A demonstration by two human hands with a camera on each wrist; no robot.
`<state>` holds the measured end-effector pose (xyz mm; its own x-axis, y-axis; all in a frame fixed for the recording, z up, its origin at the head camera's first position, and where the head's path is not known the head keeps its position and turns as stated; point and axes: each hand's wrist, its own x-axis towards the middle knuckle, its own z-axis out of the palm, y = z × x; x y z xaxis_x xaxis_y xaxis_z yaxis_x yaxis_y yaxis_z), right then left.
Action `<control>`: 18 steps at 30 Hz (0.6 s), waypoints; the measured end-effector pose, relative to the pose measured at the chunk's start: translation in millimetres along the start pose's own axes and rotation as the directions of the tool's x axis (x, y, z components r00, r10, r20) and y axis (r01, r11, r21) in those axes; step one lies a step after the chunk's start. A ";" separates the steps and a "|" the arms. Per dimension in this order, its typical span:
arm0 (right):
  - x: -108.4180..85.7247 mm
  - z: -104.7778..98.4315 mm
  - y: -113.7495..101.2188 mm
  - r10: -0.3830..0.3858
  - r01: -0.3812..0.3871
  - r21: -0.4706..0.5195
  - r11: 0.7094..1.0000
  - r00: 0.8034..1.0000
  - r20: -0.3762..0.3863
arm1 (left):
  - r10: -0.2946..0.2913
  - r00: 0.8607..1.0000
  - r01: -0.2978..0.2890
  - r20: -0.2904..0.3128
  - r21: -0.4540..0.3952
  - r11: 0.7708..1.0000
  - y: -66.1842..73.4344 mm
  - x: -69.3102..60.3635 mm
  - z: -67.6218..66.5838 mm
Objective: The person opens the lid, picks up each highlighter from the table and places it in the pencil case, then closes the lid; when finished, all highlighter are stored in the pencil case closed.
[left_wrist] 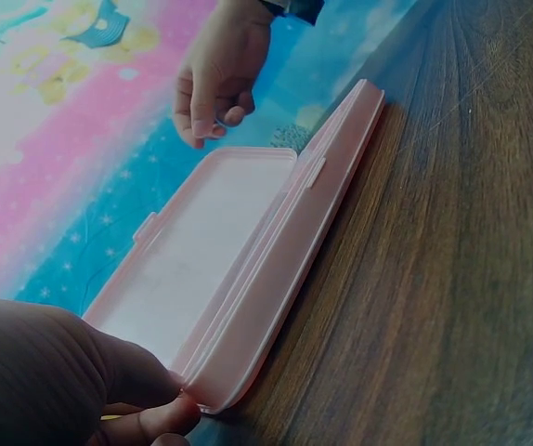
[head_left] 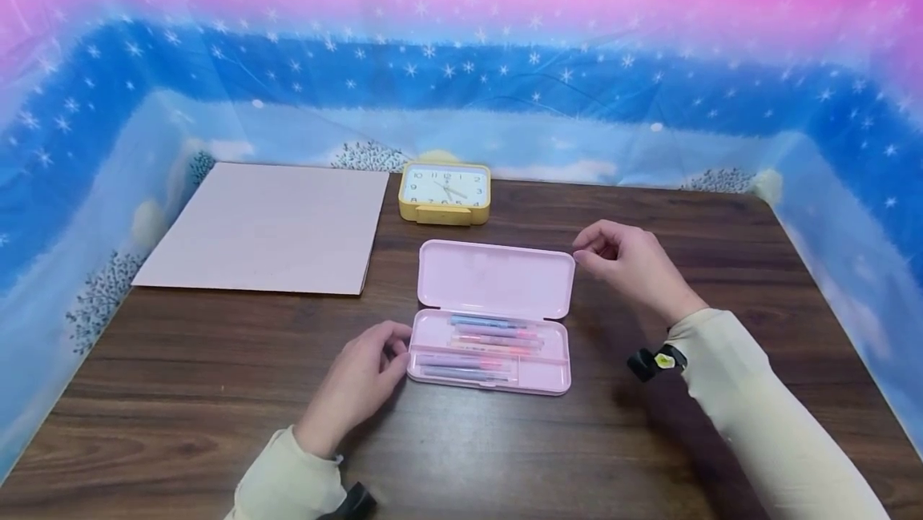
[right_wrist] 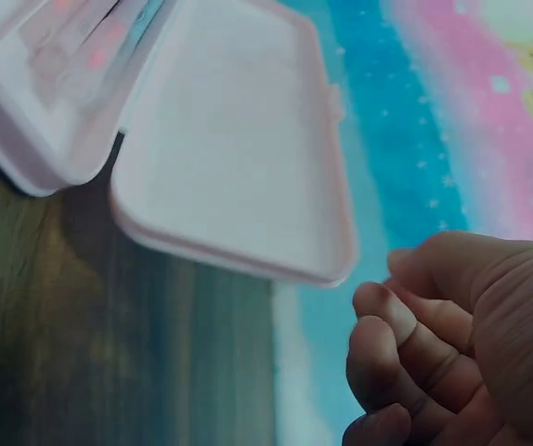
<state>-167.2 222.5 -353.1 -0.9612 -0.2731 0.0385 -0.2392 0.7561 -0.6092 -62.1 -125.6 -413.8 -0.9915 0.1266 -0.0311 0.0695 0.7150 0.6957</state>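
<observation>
A pink pencil case point(head_left: 544, 376) lies on the table with its lid point(head_left: 497, 276) folded back. Inside its base are several pens point(head_left: 490, 336) in pastel colours, in two long compartments, and a small compartment at front right shows no pen. At the left end of the base, my left hand point(head_left: 364, 380) pinches the corner between thumb and fingers, plainest in the left wrist view. My right hand point(head_left: 630, 264) hovers just off the lid's right corner, fingers loosely curled around nothing. A small gap separates it from the lid point(right_wrist: 239, 139) in the right wrist view.
Behind the case stands a yellow alarm clock point(head_left: 445, 191), tilted back. A flat pale pink board point(head_left: 267, 227) lies at the back left of the dark wooden table point(head_left: 180, 392). Patterned cloth point(head_left: 461, 71) hangs along the table's back and sides.
</observation>
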 end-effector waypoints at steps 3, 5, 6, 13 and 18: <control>3.3 4.2 6.2 0.010 -0.010 0.009 1.000 1.000 0.009 | -0.001 1.000 0.001 -0.003 -0.002 1.000 -0.3 0.2 -0.1; 4.2 8.0 10.0 0.028 -0.029 0.020 0.999 0.999 0.028 | 0.003 1.000 -0.003 -0.003 -0.001 1.000 -0.6 0.2 0.8; 4.7 9.8 11.3 0.036 -0.037 0.026 0.999 0.999 0.038 | 0.008 1.000 -0.008 -0.005 -0.001 1.000 -0.7 0.3 1.1; 5.7 13.9 10.8 0.037 -0.039 0.037 0.999 0.998 0.054 | 0.003 1.000 -0.003 -0.010 0.002 1.000 0.3 -0.4 1.3; 1.3 11.1 5.5 0.031 -0.032 0.036 0.999 0.999 0.039 | 0.002 1.000 -0.002 -0.015 0.006 1.000 0.8 0.5 0.5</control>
<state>-168.2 219.7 -365.2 -0.9620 -0.2728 -0.0116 -0.2030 0.7428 -0.6379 -62.5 -124.6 -413.6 -0.9928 0.1181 -0.0192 0.0721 0.7187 0.6916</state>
